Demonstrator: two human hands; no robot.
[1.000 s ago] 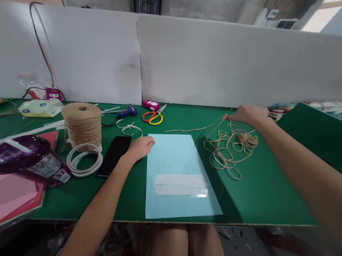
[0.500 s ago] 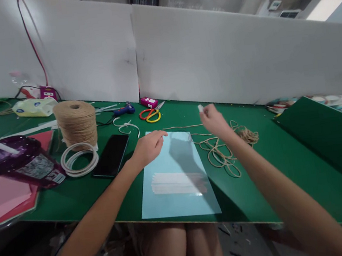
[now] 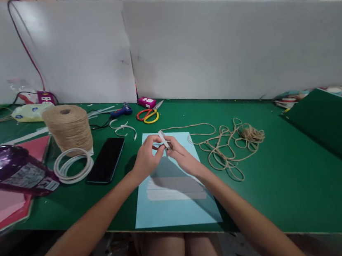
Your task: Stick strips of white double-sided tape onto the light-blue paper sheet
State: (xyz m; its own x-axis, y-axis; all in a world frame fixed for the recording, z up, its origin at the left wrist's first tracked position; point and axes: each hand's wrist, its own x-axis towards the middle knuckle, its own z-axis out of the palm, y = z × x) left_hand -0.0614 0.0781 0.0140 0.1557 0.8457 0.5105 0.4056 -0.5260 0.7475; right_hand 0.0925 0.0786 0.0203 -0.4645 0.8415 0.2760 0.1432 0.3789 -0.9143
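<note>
My left hand (image 3: 147,155) and my right hand (image 3: 179,154) meet above the top of a light blue sheet (image 3: 175,210). Both pinch a small white strip (image 3: 163,139) held upright between the fingertips. On the sheet, below my hands, lies a patch of white strips (image 3: 175,189) side by side. A loose tangle of jute twine (image 3: 229,143) lies on the green table just right of the sheet, with one strand running along the sheet's top edge.
A jute spool (image 3: 68,128), a white coil (image 3: 71,167) and a black phone (image 3: 106,160) lie left of the sheet. A purple tumbler (image 3: 14,169) lies on its side on pink sheets. Scissors (image 3: 147,115) and a glue gun (image 3: 120,110) sit by the white partition. A green board (image 3: 335,124) rests at the right.
My right hand left the twine, lifted a small white strip and brought it leftward to my left hand. Both hands now hold it above the blue sheet.
</note>
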